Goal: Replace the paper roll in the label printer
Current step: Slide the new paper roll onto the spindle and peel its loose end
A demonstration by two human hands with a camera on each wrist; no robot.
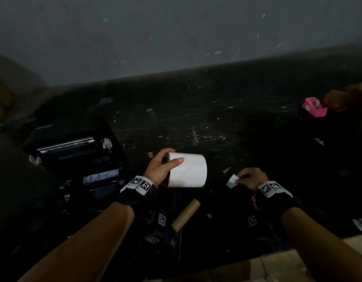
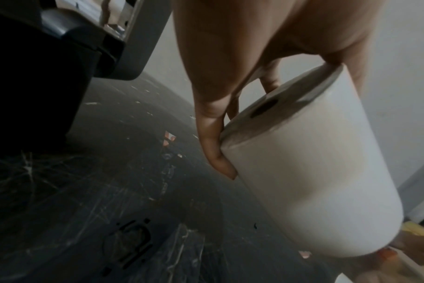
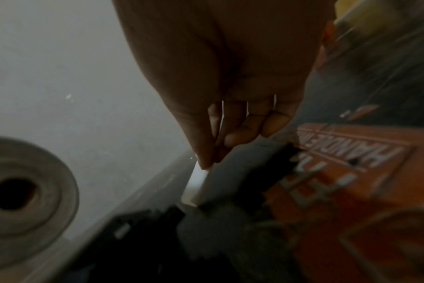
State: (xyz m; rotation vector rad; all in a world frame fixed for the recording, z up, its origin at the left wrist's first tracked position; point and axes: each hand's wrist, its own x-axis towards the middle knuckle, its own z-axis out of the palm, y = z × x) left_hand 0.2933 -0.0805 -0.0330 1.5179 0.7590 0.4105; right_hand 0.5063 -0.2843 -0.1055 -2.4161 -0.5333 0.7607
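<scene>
New paper roll [image 1: 188, 173] is in my left hand [image 1: 159, 169], lifted off the counter [image 1: 216, 127], axis roughly level. Thumb lies over the top of the white wrap, fingers curl round the far side at the left end; the left wrist view shows a fingertip [image 2: 220, 162] right at the rim of the end face, core hole unobstructed. Label printer [image 1: 78, 157] sits to the left, lid open, bay dark; I can't tell whether anything is left inside. Brown cardboard core [image 1: 186, 214] lies on the counter near me, between my forearms.

My right hand [image 1: 251, 179] pinches a small white scrap [image 1: 232, 181] between thumb and forefinger, the other fingers folded in. Probably the sealing tab or first label off the roll, but that is my guess.

Step, as I judge it: free the leading edge, then seat the roll.

- Drop the scrap well away from the printer, so it can't stray into the feed path.
- Find the loose end before moving; the roll should go in so the paper feeds out toward the front slot.
- Shift my grip toward the ends so the fingers clear the bay walls on the way down.
- Keep the wrap snug; a loose outer turn may unspool or crease.
- Lower it square to the bay, not tilted.

Risk: dim light, so check the holders by feel.
</scene>
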